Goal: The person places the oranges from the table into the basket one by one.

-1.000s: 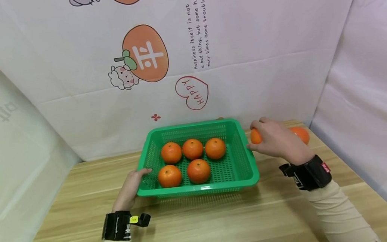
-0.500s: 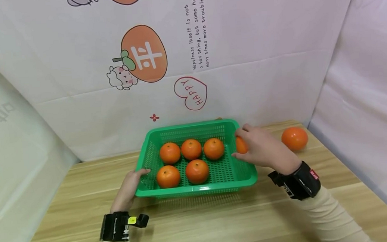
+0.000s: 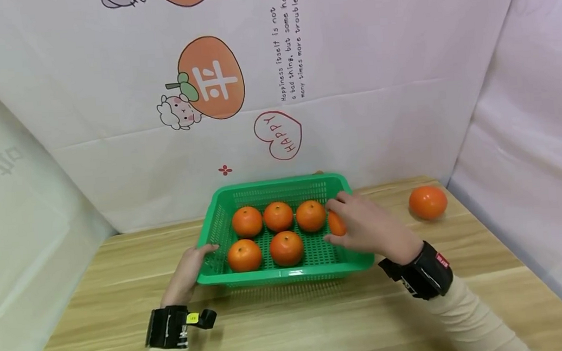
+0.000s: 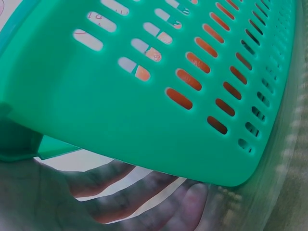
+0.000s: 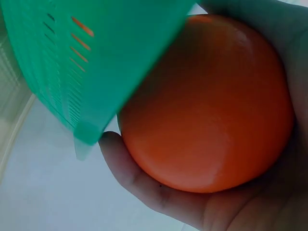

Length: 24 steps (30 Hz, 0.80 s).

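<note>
A green plastic basket (image 3: 288, 273) stands on the table with several oranges inside, among them a front orange (image 3: 286, 249) and a rear one (image 3: 311, 216). My left hand (image 3: 191, 270) grips the basket's left side, thumb over the rim; in the left wrist view its fingers (image 4: 139, 197) lie along the outside of the basket wall. Over the right end of the basket, my right hand (image 3: 365, 224) holds another orange (image 5: 207, 106), mostly covered by the hand in the head view. The right wrist view shows the fingers curled around this fruit, with the basket wall partly in front.
One more orange (image 3: 427, 203) lies on the wooden table (image 3: 296, 326) to the right, near the back. A white printed cloth (image 3: 380, 125) hangs behind the table, and pale cloth walls flank both sides.
My right hand has carried its orange leftward from the table, over the basket's right rim and down inside it. The left hand stays in place on the basket.
</note>
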{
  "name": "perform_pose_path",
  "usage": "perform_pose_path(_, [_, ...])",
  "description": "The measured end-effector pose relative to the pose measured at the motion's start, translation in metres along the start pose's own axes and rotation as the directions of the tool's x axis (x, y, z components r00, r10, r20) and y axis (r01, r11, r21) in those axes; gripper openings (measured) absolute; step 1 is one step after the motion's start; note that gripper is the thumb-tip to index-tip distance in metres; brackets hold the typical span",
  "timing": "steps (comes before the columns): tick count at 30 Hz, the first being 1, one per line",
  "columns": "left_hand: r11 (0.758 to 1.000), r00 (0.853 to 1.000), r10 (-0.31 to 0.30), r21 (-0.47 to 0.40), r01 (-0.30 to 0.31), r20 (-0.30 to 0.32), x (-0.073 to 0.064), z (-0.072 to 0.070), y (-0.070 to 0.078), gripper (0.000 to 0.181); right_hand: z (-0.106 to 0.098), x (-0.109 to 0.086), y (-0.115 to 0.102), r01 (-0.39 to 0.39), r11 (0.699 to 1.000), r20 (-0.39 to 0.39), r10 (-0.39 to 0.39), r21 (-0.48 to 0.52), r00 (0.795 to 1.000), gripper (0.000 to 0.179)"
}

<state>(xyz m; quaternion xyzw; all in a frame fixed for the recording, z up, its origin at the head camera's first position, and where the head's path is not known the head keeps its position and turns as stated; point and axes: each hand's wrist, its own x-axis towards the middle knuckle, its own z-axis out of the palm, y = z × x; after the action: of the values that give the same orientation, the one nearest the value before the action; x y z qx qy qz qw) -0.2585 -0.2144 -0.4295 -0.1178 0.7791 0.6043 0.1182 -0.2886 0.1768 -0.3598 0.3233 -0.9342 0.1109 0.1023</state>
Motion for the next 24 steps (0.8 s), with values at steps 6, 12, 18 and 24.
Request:
perform_pose_path(6, [1.000,1.000,0.001,-0.006,-0.002,-0.010,-0.003,-0.001,-0.001,0.059,-0.002,0.003,-0.005,-0.004,0.999,0.037,0.002,0.039,0.999,0.063])
perform_pose_path(12, [1.000,1.000,0.016,0.001,-0.016,-0.005,-0.003,0.002,0.000,0.059,-0.009,0.013,-0.003,0.021,0.997,0.124,-0.031,0.080,0.992,0.060])
perform_pose_path(18, [1.000,1.000,0.013,0.026,-0.013,-0.006,-0.001,0.002,-0.001,0.058,-0.017,0.031,-0.003,0.076,0.995,0.237,-0.090,0.067,0.967,0.062])
perform_pose_path(24, [1.000,1.000,0.025,0.017,-0.024,-0.007,-0.002,0.001,0.000,0.056,-0.015,0.052,-0.007,0.077,0.997,0.405,-0.082,0.028,0.911,0.069])
